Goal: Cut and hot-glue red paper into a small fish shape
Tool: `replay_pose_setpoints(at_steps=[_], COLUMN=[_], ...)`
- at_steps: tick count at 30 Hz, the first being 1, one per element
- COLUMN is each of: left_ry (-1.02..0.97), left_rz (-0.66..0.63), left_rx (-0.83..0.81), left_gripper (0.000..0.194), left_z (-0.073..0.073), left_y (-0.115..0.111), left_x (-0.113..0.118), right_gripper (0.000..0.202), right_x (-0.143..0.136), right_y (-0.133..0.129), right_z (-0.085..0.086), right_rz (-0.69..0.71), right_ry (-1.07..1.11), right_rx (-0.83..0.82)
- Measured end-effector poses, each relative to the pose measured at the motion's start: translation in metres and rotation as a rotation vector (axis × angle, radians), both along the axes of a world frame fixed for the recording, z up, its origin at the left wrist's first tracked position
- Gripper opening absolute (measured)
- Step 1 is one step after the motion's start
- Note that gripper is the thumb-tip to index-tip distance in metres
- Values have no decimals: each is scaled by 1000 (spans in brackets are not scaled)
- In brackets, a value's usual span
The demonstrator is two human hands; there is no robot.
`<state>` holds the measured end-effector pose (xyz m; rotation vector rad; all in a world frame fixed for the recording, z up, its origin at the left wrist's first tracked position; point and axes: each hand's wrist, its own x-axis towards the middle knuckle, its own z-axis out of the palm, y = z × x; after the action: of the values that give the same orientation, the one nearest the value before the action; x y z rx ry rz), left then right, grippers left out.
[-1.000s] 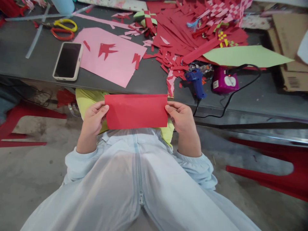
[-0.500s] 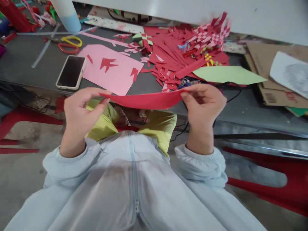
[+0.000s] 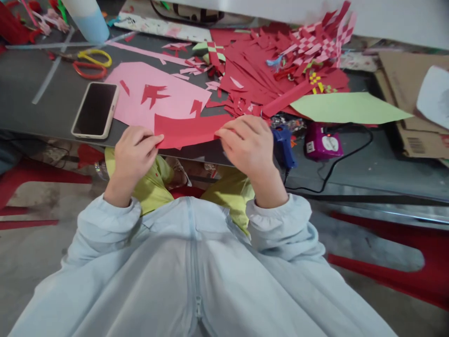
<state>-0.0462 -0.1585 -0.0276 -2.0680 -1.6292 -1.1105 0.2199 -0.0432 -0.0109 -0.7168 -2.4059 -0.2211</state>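
Note:
A piece of red paper (image 3: 189, 130) is stretched between my two hands at the table's front edge. My left hand (image 3: 135, 147) pinches its lower left corner between thumb and fingers. At its right end my right hand (image 3: 247, 142) is closed on it, partly covering that edge. Just behind lies a pink paper sheet (image 3: 133, 105) with small red cut pieces on it. A phone (image 3: 95, 111) rests to the left of the sheet. To the right of my right hand is a blue glue gun (image 3: 286, 145).
A heap of red paper strips (image 3: 249, 70) covers the table's back middle. Scissors (image 3: 91, 65) with yellow and orange handles lie at the left. A green sheet (image 3: 351, 106), a purple box (image 3: 322, 142) with a black cable and cardboard (image 3: 400, 84) are at the right.
The red paper has tipped up to show its broad face and now overlaps the table edge. My right hand has moved left, nearer my left hand, uncovering the glue gun and purple box.

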Motion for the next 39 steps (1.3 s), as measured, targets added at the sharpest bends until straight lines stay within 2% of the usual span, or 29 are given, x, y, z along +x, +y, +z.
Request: replay_pose_setpoints(at_steps=[3,6,13,16,19,25,30,34,39], left_ry=[-10,-88,11,27,78,66,-93,-119,-165], left_rz=[23,43,123,200,207,205,231,236,258], left_rx=[-61,-149,-234,-206,-162,-215,-310,-312,-255], left_gripper=[22,20,32,37,37,30,16,11,7], left_z=[-13,-18,-12,-10,-12,-18,-18,-17,-14], left_y=[-2,-5,-20,-36,-47,-41,-32,-29,-23], left_x=[3,7,11,15,24,35,31,29,33], right_gripper=[25,25,27,24,23,21,17,16,18], right_x=[-18,-35,-52,-52,-51,-51,-52,-55,-65], right_y=[-12,-23,-33,-33,-32,-32,-32,-34,-40], right_z=[-10,-17,-24,-22,-21,-22,-13,-2,6], right_rz=[101,164,185,204,215,195,130,53,-39], right_ry=[-61,-81,-70,-30,-32,28,55,4,-43], right_rx=[-26,18,-17,-73,-178,-454,-643,-731,-726])
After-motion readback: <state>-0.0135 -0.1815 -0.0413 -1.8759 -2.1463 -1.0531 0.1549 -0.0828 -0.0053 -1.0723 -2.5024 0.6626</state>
